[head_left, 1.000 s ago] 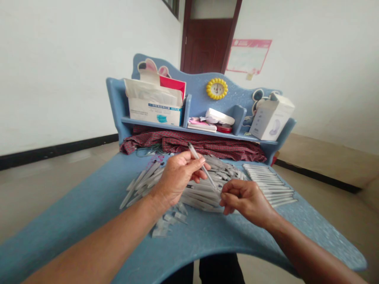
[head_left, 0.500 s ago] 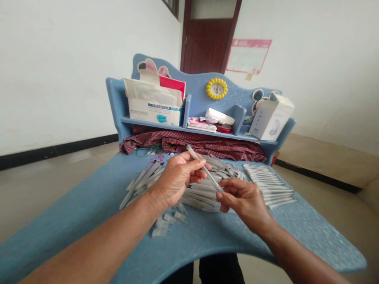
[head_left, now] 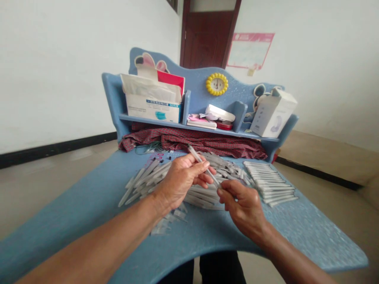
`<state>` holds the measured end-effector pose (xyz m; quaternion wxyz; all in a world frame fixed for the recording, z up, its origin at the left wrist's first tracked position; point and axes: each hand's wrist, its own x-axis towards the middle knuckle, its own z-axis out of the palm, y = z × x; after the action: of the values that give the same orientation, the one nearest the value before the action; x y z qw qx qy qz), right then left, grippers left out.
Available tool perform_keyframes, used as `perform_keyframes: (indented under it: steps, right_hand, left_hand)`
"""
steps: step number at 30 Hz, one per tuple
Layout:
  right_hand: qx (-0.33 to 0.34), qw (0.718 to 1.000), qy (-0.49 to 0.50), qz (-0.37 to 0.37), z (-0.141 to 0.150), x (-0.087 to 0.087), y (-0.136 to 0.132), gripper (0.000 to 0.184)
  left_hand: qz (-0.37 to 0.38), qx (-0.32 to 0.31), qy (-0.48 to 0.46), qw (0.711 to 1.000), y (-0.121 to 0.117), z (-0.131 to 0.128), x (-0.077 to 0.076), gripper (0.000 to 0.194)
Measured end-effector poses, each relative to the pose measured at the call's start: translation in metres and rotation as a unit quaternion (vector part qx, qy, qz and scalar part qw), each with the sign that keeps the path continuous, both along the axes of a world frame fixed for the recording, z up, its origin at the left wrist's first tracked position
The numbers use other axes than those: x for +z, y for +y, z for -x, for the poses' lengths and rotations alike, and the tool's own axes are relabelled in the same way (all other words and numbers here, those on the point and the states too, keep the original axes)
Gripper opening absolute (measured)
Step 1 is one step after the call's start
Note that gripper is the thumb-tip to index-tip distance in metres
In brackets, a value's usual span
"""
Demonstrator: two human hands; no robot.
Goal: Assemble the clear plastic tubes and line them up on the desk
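While the left hand [head_left: 180, 183] is grasping a clear plastic tube [head_left: 197, 158], the right hand [head_left: 242, 207] is pinching its tip above the loose pile of tubes [head_left: 201, 196].

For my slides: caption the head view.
Left hand holds a plastic pen, right fingers at its tip, above loose pens on blue desk.

Clear plastic tube [head_left: 194, 153], diag., held up

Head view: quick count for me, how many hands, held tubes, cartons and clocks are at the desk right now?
Hands: 2 (left hand, right hand)
Held tubes: 1 (clear plastic tube)
Cartons: 2 (face-mask box, white carton)
Clocks: 1 (yellow-rimmed clock)
Total: 6
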<state>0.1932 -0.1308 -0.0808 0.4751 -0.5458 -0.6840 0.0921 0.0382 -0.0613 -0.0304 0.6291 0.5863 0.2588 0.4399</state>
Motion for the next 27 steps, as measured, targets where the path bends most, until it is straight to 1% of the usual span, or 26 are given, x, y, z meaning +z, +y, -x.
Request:
perform_keyframes:
  steps: [5,9,11,13,15,16,18,20,21,24,25,27]
  right_hand:
    - [0.002,1.000,-0.005,-0.011,-0.001,-0.004,-0.003,0.012]
    - [-0.002,1.000,-0.007,-0.011,0.000,-0.003,-0.002,0.013]
    - [-0.003,1.000,-0.002,-0.006,0.003,0.000,-0.002,0.014]
    - [0.012,1.000,-0.007,-0.004,0.006,0.006,-0.003,0.016]
    - [0.047,0.998,-0.039,-0.015,0.008,0.013,-0.006,0.017]
    - [0.065,0.996,-0.063,-0.025,0.009,0.017,-0.007,0.018]
    - [0.077,0.988,-0.115,-0.061,0.008,0.023,-0.011,0.019]
    - [0.063,0.973,-0.187,-0.119,0.005,0.028,-0.013,0.021]
    - [0.058,0.958,-0.236,-0.152,0.003,0.031,-0.013,0.024]
    - [0.065,0.888,-0.390,-0.235,0.000,0.038,-0.011,0.028]
    - [0.066,0.868,-0.421,-0.253,0.000,0.040,-0.010,0.026]
    - [0.063,0.844,-0.447,-0.290,0.001,0.045,-0.009,0.021]
  left_hand:
    - [0.003,0.001,0.012,1.000,-0.005,-0.004,-0.001,0.008]
    - [-0.001,0.010,0.011,1.000,-0.006,-0.006,-0.004,0.009]
    - [-0.008,0.011,0.020,1.000,-0.004,-0.005,-0.002,0.011]
    - [-0.014,0.019,0.032,0.999,-0.001,-0.002,0.001,0.016]
    - [-0.006,0.017,0.042,0.999,0.003,0.002,0.005,0.018]
    - [-0.002,0.007,0.048,0.999,0.004,0.004,0.006,0.020]
    - [0.023,-0.017,0.052,0.998,0.008,0.007,0.007,0.024]
    - [0.050,-0.043,0.058,0.996,0.010,0.007,0.006,0.027]
    - [0.064,-0.055,0.067,0.994,0.010,0.007,0.005,0.028]
    - [0.083,-0.077,0.091,0.989,0.008,0.005,0.002,0.028]
    - [0.087,-0.081,0.099,0.988,0.007,0.004,0.002,0.028]
    - [0.089,-0.085,0.117,0.986,0.006,0.002,0.001,0.027]
